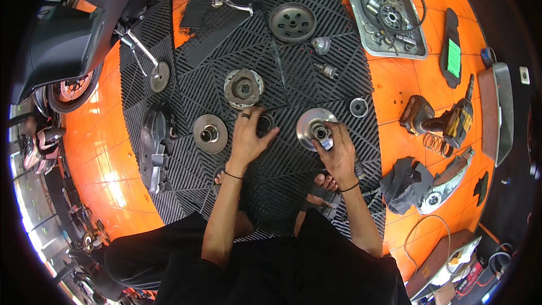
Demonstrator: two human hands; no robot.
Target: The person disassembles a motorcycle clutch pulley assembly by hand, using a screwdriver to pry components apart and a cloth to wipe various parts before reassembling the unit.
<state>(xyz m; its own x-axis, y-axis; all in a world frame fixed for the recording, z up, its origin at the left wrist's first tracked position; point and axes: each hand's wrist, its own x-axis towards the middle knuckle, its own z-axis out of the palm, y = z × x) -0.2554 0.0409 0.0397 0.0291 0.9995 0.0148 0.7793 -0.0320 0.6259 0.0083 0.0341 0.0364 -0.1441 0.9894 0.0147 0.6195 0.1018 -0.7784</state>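
Note:
My left hand (251,141) curls around a dark ring-shaped part (265,124) on the black ribbed mat, its thumb and fingers at the part's edge. To the right, my right hand (340,158) has its thumb and fingertips at the raised hub of a shiny silver pulley disc (307,127). The disc appears to lie flat on the mat. Left of my left hand is another metal pulley disc (217,124) with a hollow hub upward. Beyond it sits a round clutch assembly (245,88). My palms hide parts of what they touch.
Farther off on the mat (293,79) lie a clutch bell (292,22) and small metal parts. A metal tray (415,48) of parts, a cordless impact wrench (451,121), a coil spring (436,144) and a dark cloth (403,183) are right. A scooter (68,39) stands left.

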